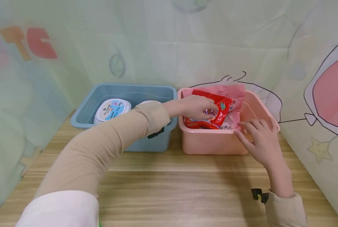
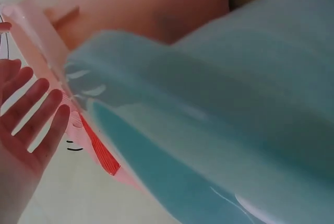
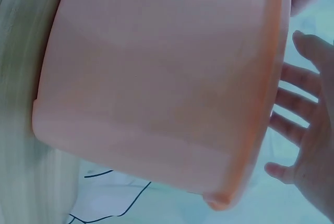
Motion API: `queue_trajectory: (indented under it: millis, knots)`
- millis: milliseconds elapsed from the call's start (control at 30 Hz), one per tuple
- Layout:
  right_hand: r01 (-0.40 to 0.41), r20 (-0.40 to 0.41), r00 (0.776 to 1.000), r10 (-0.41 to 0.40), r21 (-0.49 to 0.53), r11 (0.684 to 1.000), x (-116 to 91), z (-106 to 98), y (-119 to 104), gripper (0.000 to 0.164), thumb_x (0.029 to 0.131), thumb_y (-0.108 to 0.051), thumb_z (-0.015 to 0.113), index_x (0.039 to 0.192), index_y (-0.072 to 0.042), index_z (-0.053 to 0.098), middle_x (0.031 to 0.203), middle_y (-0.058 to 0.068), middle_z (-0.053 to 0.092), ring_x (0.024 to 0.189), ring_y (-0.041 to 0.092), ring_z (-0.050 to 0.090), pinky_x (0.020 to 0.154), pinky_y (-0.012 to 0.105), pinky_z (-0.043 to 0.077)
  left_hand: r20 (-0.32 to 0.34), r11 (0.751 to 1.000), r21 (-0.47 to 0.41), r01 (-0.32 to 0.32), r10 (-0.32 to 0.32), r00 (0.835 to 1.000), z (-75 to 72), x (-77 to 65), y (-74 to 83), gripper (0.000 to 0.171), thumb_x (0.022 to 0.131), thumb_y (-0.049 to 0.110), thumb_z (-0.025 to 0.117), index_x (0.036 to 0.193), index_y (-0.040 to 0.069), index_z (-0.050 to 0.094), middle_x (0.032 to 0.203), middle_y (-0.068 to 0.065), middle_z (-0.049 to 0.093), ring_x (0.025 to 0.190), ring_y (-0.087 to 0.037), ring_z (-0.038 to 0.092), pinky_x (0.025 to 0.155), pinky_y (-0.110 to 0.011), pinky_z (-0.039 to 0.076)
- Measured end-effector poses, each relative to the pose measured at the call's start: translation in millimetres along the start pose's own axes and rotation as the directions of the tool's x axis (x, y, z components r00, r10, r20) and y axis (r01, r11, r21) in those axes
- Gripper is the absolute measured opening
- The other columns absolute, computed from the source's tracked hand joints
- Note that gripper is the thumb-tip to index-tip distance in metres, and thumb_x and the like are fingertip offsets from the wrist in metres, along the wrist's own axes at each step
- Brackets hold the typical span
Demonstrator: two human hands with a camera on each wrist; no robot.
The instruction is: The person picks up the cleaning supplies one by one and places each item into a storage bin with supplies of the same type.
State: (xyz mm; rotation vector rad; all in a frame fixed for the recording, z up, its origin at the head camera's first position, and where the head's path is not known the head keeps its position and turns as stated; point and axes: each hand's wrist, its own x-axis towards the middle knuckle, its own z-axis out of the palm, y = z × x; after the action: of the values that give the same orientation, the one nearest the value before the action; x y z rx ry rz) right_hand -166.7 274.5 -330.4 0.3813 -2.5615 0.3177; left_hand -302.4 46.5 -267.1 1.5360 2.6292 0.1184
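Note:
My left hand [image 1: 200,107] reaches across to the pink bin [image 1: 214,142] and hovers over a red plastic packet [image 1: 222,105] in it. In the left wrist view its fingers [image 2: 32,106] are spread and hold nothing; whether they touch the packet is hidden. Under the red packet lies a larger pink packet [image 1: 234,91], leaning up against the back wall. My right hand [image 1: 261,142] is at the bin's front right rim, fingers spread and loosely bent over the opening. Seen from the right wrist, these fingers [image 3: 297,104] pass behind the bin's rim and grip nothing visible.
Left of the pink bin stands a blue bin [image 1: 83,116] holding white lidded tubs [image 1: 113,108], partly behind my left sleeve. Both bins stand on a wood-grain table [image 1: 169,189]. Printed cloth walls [image 1: 149,53] close in the back and sides.

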Motion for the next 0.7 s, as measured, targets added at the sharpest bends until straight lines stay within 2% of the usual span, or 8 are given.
queue_trajectory:
  millis: [167,367,700]
  knots:
    - [0.025,0.017,1.0,-0.025,-0.021,0.999,4,-2,-1,0.032,0.084,-0.028,0.072,0.111,-0.01,0.066,0.109,0.013,0.063,0.111,0.034,0.047,0.115,0.062,0.008,-0.082,0.999,-0.037,0.016,-0.019,0.996,-0.3,-6.4,-0.1,0.038,0.088,0.039,0.065,0.122,0.022,0.062,0.124,0.005,0.062,0.111,-0.009,0.055,0.097,-0.027,0.049]
    - [0.057,0.028,0.998,-0.056,-0.038,0.998,9,-3,-4,0.036,0.085,-0.029,0.071,0.114,-0.009,0.064,0.111,0.015,0.062,0.113,0.036,0.047,0.116,0.062,0.007,-0.149,0.997,-0.014,0.073,-0.074,0.986,-1.3,-14.6,0.4,0.038,0.09,0.039,0.062,0.124,0.021,0.061,0.125,0.003,0.061,0.111,-0.01,0.055,0.096,-0.029,0.05]
    - [0.093,0.043,0.995,-0.091,-0.055,0.994,17,-4,-10,0.044,0.083,-0.031,0.072,0.121,-0.011,0.063,0.12,0.015,0.06,0.118,0.037,0.046,0.116,0.064,0.007,-0.235,0.991,0.025,0.129,-0.12,0.965,-1.6,-27.0,-3.6,0.036,0.09,0.036,0.062,0.122,0.018,0.062,0.127,-0.001,0.06,0.116,-0.014,0.054,0.097,-0.032,0.05]
